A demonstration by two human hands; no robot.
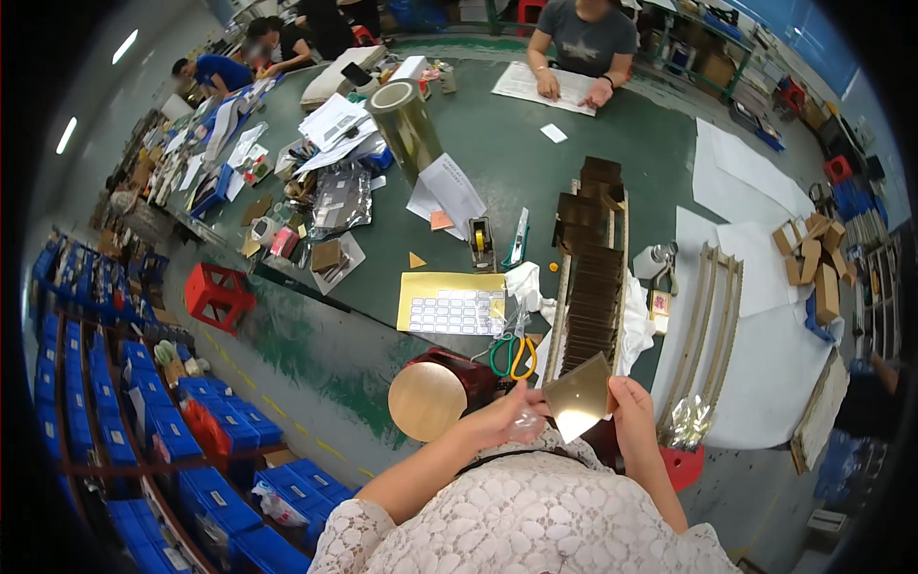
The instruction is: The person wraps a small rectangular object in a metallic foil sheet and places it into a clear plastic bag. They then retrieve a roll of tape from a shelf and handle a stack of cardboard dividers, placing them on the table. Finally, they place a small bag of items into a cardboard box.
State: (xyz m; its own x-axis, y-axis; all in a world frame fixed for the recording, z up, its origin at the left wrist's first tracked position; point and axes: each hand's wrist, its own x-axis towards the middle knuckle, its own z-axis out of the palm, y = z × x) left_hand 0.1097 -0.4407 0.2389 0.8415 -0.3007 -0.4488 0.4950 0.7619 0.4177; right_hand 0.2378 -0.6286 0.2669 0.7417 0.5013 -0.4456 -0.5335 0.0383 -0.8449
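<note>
My right hand (627,400) pinches the right edge of a shiny, bronze-tinted square plate (577,394), which is tilted and reflects bright light at its lower corner. At the plate's left side my left hand (509,415) is closed around a crumpled bit of clear plastic film (525,426). Its fingertips come close to the plate; whether they touch it I cannot tell. Just beyond my hands a long slotted rack (626,239) holds a row of dark plates (591,297), with several larger ones lying loosely at its far end.
Scissors (514,356), a yellow label sheet (451,303), a cutter knife (517,237) and a tape dispenser (480,241) lie left of the rack. A film roll (406,129) stands farther off. Right are pliers (666,273) and empty slotted rails (703,335). A co-worker (585,43) sits opposite.
</note>
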